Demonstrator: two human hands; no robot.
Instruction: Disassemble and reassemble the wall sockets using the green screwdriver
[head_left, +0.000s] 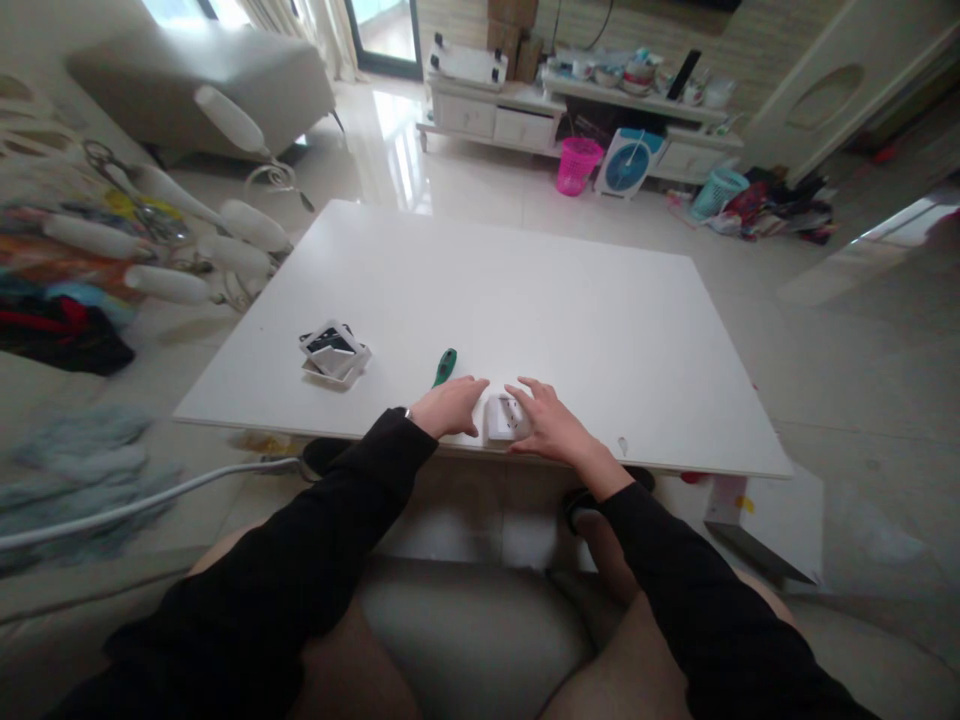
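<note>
A white wall socket (504, 418) with dark slots lies near the front edge of the white table (510, 290). My left hand (454, 406) is just left of it, thumb and fingers apart, holding nothing. On the socket's right side, my right hand (553, 422) curves around it with fingers spread; its fingertips are at or very near the socket, and I cannot tell whether they touch. A green-handled tool (445, 366) lies beyond my left hand, its far end hidden behind that hand. Further left is a small pile of white and black frames (334, 354).
A small clear item (622, 446) lies at the table's front right. A white lamp-like fixture (240, 225) stands by the left edge. Below the right corner is a white box (772, 520). Across the floor stand a pink basket (577, 168) and a blue fan (628, 162).
</note>
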